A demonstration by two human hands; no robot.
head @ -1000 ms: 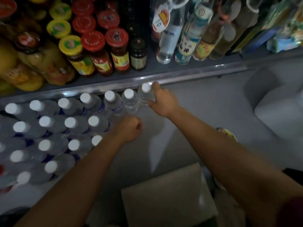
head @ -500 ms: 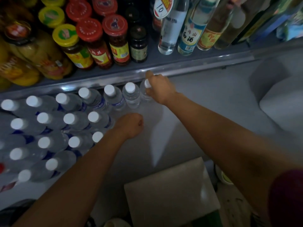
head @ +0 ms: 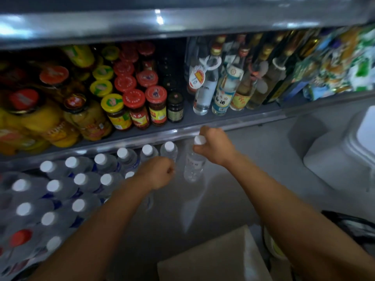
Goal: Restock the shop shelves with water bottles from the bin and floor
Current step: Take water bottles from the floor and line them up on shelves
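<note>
standing in packed rows at the left of the lower shelf (head: 233, 199): white-capped water bottles (head: 85, 183), upright and touching, with one red cap low among them. above, on the middle shelf (head: 182, 126), yellow- and red-lidded jars (head: 138, 110), then glass bottles (head: 205, 92) further right. left hand (head: 156, 173) curled into a fist at the right end of the bottle rows, thumb side up; cannot tell whether anything is inside it. right hand (head: 215, 145) just beside, pinching the neck under the white cap of a single water bottle (head: 193, 165), upright, apart from the rows. pale box (head: 213, 258) at bottom centre. grey bin (head: 332, 159) far right.
</note>
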